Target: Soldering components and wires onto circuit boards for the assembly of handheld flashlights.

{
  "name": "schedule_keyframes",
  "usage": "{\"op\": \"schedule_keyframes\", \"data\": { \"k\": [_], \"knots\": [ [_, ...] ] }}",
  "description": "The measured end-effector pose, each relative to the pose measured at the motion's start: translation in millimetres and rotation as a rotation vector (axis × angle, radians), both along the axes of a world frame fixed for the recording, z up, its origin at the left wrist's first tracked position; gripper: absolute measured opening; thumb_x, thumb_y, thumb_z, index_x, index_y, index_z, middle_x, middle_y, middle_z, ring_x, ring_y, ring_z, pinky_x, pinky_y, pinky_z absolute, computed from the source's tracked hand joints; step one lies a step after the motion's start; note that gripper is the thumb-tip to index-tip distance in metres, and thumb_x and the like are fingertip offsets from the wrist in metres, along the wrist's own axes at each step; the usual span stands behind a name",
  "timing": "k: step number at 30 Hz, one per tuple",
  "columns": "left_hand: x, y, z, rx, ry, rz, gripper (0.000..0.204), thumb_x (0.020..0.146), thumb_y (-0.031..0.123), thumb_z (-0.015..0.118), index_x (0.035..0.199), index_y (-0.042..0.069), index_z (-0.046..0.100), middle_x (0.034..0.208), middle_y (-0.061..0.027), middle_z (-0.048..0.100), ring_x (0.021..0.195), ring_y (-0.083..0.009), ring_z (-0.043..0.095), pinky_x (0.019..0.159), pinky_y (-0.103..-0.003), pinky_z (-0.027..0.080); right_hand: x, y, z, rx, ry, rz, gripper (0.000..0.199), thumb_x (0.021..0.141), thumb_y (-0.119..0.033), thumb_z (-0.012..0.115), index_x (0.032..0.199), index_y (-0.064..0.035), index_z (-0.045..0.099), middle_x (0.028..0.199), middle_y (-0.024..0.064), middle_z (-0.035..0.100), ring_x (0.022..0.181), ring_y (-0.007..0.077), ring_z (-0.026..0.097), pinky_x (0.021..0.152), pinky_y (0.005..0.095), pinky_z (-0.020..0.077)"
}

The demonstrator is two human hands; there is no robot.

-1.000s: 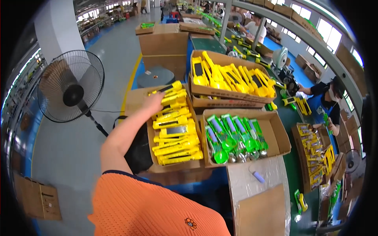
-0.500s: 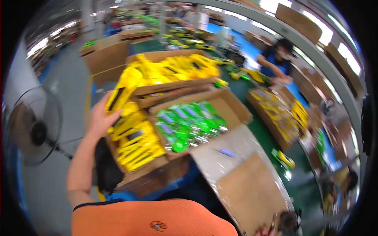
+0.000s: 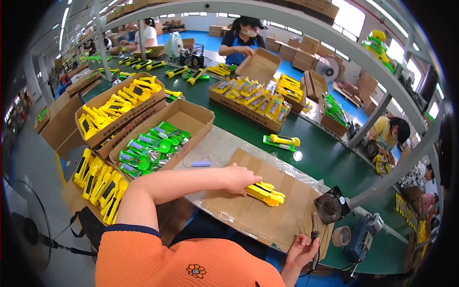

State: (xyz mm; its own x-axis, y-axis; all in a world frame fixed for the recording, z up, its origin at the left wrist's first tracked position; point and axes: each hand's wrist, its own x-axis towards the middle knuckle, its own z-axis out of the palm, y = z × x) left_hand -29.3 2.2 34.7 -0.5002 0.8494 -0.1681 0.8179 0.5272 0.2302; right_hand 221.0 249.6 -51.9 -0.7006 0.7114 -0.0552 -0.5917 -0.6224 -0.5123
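Note:
My left hand reaches across the bench and grips a small bunch of yellow plastic casings. They rest on a flat brown cardboard sheet in front of me. My right hand, low at the sheet's right corner, holds what looks like a soldering iron by its dark handle, roughly upright. A purple cylindrical battery with a thin wire lies beyond my left forearm. To the left, an open carton holds green parts with purple batteries and silver cups.
Yellow casings fill a carton at the left, with more stacked nearer me. A black square fan, a clear bowl and a blue device stand at right. Across the green bench, a co-worker works behind a filled carton.
My left hand has moved right, from the stacked yellow casings at the left carton to the cardboard sheet, bringing casings along. My view has turned rightward; my right hand with the iron shows more fully.

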Motion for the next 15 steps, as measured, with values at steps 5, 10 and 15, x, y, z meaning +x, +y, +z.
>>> {"op": "schedule_keyframes", "data": {
  "k": [5, 10, 15],
  "knots": [
    [-26.0, 14.7, -3.9, -0.082, -0.104, -0.013, 0.060, 0.096, 0.048, 0.057, 0.145, 0.016, 0.045, 0.137, -0.0141, 0.051, 0.127, -0.0341, 0.050, 0.100, -0.064, 0.041, -0.7, 11.3, -11.8, 0.067, 0.013, 0.094, 0.015, 0.103, -0.022, 0.052, 0.090, -0.0148, 0.054, 0.068, -0.0016, 0.044, 0.064, 0.0118, 0.045, 0.088, 0.0350, 0.0487],
    [-87.5, 13.8, -3.7, 0.237, -0.251, -0.142, 0.045, 0.094, 0.045, 0.063, 0.128, 0.016, 0.064, 0.115, -0.0199, 0.054, 0.113, -0.0347, 0.052, 0.097, -0.037, 0.045, -8.6, 13.9, -8.0, 0.046, -0.006, 0.114, 0.022, 0.104, -0.021, 0.050, 0.085, -0.0089, 0.048, 0.069, -0.0002, 0.041, 0.066, 0.0122, 0.043, 0.092, 0.0356, 0.0472],
    [-140.5, 31.6, -9.0, 0.138, -0.293, 0.091, 0.037, 0.086, 0.032, 0.074, 0.116, 0.011, 0.072, 0.105, -0.0096, 0.071, 0.093, -0.0225, 0.065, 0.082, -0.034, 0.050, -15.6, 7.9, -0.4, 0.065, -0.058, 0.110, 0.026, 0.104, -0.021, 0.050, 0.082, -0.0069, 0.049, 0.070, 0.0005, 0.042, 0.066, 0.0122, 0.043, 0.091, 0.0345, 0.0483]
  ]
}}
